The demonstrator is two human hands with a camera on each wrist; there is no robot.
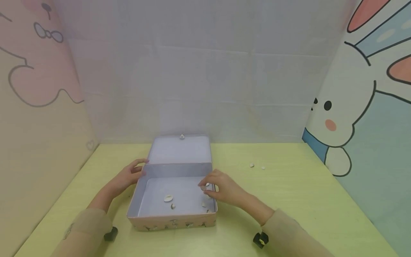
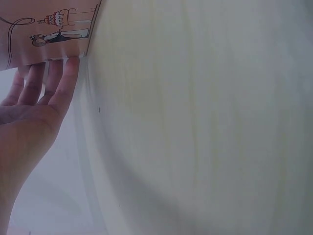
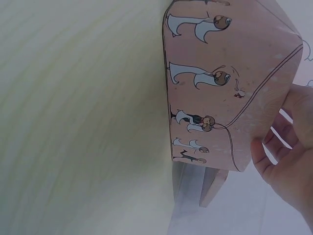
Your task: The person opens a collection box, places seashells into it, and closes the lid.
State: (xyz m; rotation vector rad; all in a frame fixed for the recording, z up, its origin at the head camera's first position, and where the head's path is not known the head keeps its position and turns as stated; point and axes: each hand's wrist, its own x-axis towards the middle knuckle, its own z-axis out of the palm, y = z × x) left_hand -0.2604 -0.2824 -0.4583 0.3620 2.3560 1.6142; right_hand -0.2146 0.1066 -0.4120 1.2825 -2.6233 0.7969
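An open pink tin box [image 1: 173,224] with a pale inside sits before me, its lid [image 1: 179,149] tipped back. Several small whitish shells lie on its floor, among them an oval shell [image 1: 168,198] and a smaller shell [image 1: 173,206]. My right hand [image 1: 227,188] is over the box's right wall, pinching a small pale shell [image 1: 203,187] between thumb and fingers. Extended fingers of my left hand [image 1: 127,175] touch the left side of the box near the hinge. In the left wrist view, their fingertips [image 2: 72,64] meet the printed side wall [image 2: 54,34].
On the yellow table [image 1: 273,200], two small pieces, a shell [image 1: 252,165] and a white bit [image 1: 263,168], lie right of the box. A white sheet [image 1: 205,71] hangs behind. Cartoon-printed panels [image 1: 340,107] stand at both sides.
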